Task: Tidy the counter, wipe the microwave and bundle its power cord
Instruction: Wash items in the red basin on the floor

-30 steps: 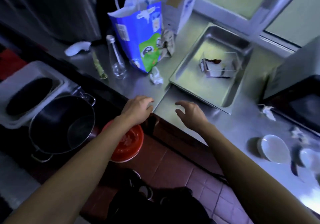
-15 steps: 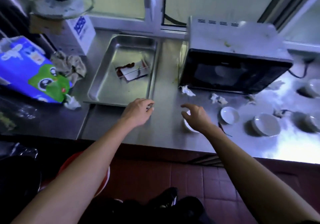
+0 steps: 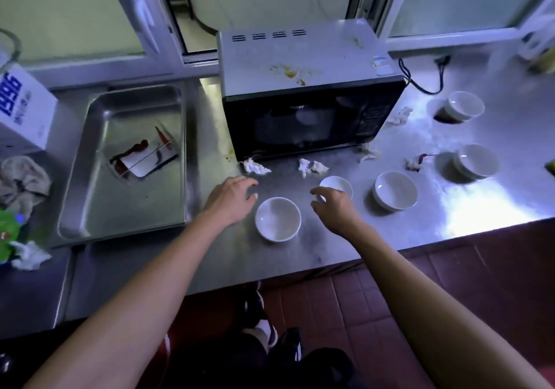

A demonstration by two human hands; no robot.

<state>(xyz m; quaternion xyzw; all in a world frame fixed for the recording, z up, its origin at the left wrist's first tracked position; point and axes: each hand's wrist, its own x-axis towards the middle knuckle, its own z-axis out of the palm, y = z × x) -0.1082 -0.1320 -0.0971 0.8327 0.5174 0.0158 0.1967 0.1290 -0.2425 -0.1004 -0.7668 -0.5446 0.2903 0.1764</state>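
Though empty, both hands (image 3: 231,199) outstretched.

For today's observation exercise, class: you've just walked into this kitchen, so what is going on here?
A person stands at a steel counter, both arms stretched out over it. The left hand and right hand hover open, either side of a white bowl, holding nothing. Four more bowls and crumpled tissues lie scattered in front of and beside the microwave, whose top has food stains. Its cord lies loose behind. Tidying seems barely begun.
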